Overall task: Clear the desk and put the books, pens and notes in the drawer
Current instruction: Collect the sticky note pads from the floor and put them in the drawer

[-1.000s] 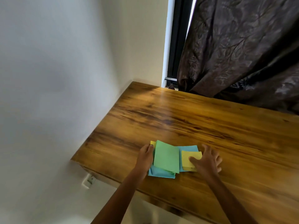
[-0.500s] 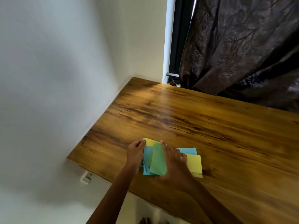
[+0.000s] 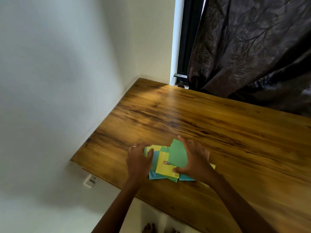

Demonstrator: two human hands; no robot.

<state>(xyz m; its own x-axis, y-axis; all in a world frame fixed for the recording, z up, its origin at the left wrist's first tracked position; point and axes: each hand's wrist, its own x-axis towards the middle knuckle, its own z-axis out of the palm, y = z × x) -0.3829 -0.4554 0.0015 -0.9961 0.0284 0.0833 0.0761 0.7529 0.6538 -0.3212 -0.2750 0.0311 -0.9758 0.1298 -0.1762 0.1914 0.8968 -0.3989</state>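
Loose paper notes bunched between two hands near the desk's front-left corner

The notes, green, yellow and blue sheets, lie overlapped and askew on the wood, the pile running roughly left to right between the hands, equally near to both. The left hand curls over the pile's left edge, thumb on the paper, a ring on one finger. The right hand spreads wide, fingers behind a raised green sheet, thumb pressing the yellow one. Squaring the pile looks like the step in hand; no drawer is visible
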